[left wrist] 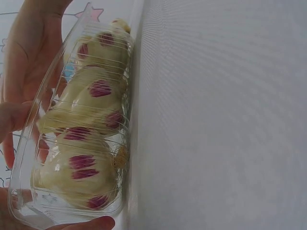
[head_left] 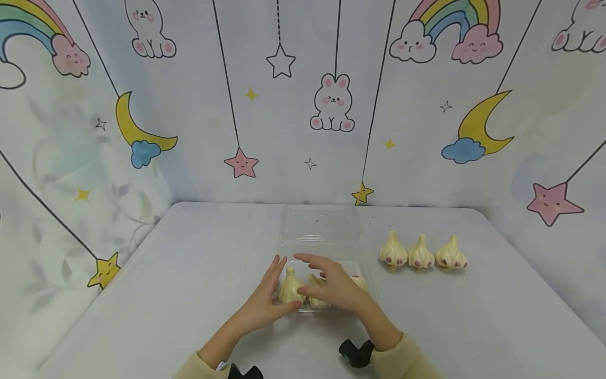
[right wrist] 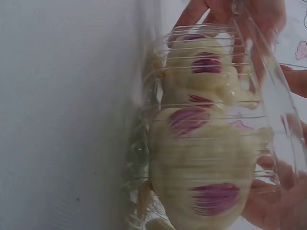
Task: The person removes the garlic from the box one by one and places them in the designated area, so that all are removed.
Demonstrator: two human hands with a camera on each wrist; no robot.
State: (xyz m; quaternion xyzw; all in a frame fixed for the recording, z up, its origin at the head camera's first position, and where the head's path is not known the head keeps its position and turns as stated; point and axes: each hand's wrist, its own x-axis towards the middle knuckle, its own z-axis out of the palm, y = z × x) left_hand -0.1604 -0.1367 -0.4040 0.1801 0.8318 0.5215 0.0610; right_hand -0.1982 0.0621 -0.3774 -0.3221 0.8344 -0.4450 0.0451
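Observation:
A clear plastic clamshell box (head_left: pixel 310 310) stands in the middle of the table, its lid (head_left: pixel 320 225) folded back. Inside are several pale garlic bulbs, among them a left one (head_left: pixel 290 288) and a right one (head_left: pixel 360 282); purple patches mark the bulbs (left wrist: pixel 86 167) through the wall in the left wrist view. My left hand (head_left: pixel 262 307) is at the box's left end, fingers extended and spread from the thumb. Over the box reaches my right hand (head_left: pixel 340 285), fingers stretched out above the bulbs and partly hiding them. Whether it touches a bulb is unclear.
Three more garlic bulbs (head_left: pixel 421 253) sit in a row on the white table (head_left: pixel 199 247), to the right of the box. A patterned cloth backdrop (head_left: pixel 284 121) rises behind and at both sides. Black wrist mounts (head_left: pixel 356 353) show beside the sleeves.

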